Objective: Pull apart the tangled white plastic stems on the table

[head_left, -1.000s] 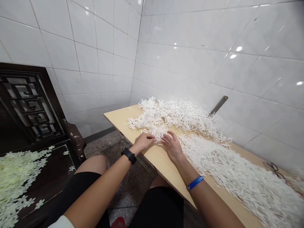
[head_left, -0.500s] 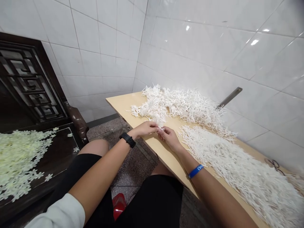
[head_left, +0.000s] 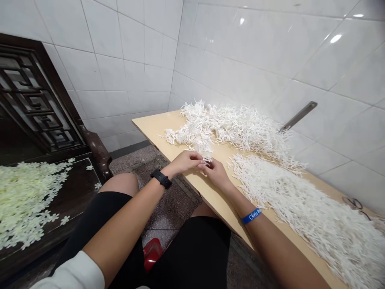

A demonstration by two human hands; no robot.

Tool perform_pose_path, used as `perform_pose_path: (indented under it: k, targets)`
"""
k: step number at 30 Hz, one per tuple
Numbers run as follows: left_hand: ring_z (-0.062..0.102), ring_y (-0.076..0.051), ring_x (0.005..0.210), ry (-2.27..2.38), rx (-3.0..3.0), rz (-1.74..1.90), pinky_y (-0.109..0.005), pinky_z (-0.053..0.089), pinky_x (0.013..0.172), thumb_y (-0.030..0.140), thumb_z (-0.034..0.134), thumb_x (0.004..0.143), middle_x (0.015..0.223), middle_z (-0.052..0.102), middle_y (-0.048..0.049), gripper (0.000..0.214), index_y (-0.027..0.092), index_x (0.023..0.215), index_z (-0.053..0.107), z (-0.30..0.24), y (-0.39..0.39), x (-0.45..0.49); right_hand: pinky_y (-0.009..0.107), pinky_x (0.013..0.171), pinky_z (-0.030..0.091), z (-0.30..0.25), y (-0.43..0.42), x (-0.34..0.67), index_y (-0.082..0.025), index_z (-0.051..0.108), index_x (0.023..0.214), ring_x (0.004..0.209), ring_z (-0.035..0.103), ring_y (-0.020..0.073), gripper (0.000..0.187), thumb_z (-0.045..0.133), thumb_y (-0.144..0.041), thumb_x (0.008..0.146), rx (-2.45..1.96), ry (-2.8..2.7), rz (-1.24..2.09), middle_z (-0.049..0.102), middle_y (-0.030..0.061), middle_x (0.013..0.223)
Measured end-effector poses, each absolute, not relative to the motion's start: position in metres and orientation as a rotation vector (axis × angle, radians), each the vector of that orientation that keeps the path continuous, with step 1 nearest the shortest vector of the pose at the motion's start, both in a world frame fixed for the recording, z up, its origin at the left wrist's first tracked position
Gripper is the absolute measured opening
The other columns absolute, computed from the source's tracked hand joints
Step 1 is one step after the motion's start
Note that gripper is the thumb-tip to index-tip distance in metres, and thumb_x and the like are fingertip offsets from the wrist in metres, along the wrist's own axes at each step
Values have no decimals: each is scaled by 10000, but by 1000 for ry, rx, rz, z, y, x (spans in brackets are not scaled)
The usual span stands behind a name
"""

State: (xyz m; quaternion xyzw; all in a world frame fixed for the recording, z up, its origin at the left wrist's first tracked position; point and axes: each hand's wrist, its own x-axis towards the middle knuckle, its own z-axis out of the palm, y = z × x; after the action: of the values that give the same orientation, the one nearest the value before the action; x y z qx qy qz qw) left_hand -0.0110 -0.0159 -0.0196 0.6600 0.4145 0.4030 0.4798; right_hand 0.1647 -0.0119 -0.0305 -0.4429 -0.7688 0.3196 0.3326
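Note:
My left hand (head_left: 187, 161) and my right hand (head_left: 215, 172) meet over the near edge of the wooden board (head_left: 156, 132). Both are closed, fingertips together, around a small white branched sprig (head_left: 207, 160) whose thin prongs poke up between them. Fingers partly cover its lower part. Just beyond my hands lies a loose heap of similar white branched pieces (head_left: 240, 126). A second, flatter pile of thin white pieces (head_left: 300, 204) spreads along the board to the right of my right hand.
Pale yellow-white flower pieces (head_left: 21, 200) cover part of a dark carved wooden chair (head_left: 81, 180) at left. A metal strip (head_left: 299, 116) juts up behind the heap. Dark-handled scissors (head_left: 356, 203) lie at the far right. Tiled walls (head_left: 240, 72) enclose the back; something red (head_left: 152, 253) sits below.
The view has shifted slightly. Both hands stay together at the same spot, and the sprig's prongs show more clearly between the fingers now.

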Motion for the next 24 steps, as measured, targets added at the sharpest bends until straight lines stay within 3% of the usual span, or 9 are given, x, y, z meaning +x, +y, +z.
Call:
perform_pose_path:
  k: [5,14,19,24]
  targets:
    - [585,-155,713,1146,1667,1023,-254,427,642,311,575,738,723,674,-29,199,148,696,681,-30,-15,-6,270,574,310,-33,-11,169,-183,562,664,592,475,162,363,460,-444,896,-1151,-2215,504,565,25,616]
    - [593,-154,686,1376,1538,1230,-274,443,658,279,578,755,717,683,-46,173,137,684,650,-36,-3,0,266,573,299,-32,-27,166,-202,419,595,545,439,137,360,400,-320,935,-1028,-2449,436,510,7,582]
    - [632,-178,783,1232,1472,1205,-297,465,741,294,616,765,788,714,-68,181,133,735,694,-33,-1,-3,284,635,344,-23,-25,177,-193,522,672,648,503,173,327,395,-300,954,-1224,-2436,64,585,53,692]
    - [626,-180,805,1232,1482,1205,-294,456,756,291,641,730,847,715,-64,153,147,738,695,-34,-5,-5,362,777,372,-20,-7,201,-135,641,830,890,556,270,248,402,-122,897,-1596,-2422,-329,648,154,909]
